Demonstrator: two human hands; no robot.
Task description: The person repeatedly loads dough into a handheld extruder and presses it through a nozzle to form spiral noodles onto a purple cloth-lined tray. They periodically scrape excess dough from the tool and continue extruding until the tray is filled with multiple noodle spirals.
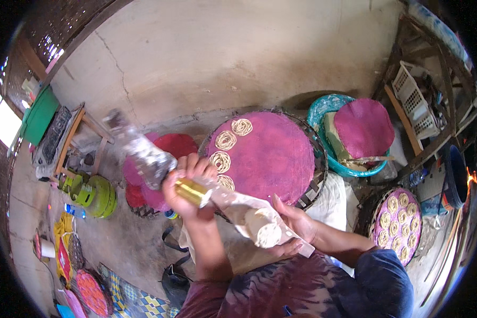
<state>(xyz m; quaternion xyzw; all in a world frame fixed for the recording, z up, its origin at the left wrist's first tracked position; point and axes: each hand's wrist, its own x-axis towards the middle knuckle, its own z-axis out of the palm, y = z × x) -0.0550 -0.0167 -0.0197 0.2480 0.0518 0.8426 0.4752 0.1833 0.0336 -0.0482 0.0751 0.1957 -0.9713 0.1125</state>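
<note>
plainly, our left hand (179,197) is closed round a blurred dark-and-gold tool (156,165), its dark end tipped toward ten o'clock, while our right hand (298,225), half curled with the thumb above and fingertips beneath, grips a long pale holder (233,204) that lies at four o'clock from the left hand and carries a cream plug (268,235). beyond both hands, at twelve o'clock, we have a large pink mat (281,153) with four noodle-like coils (226,140) along its rim from eight to eleven; a teal basin (320,109) stands at two, further coils (394,228) at three.
</note>
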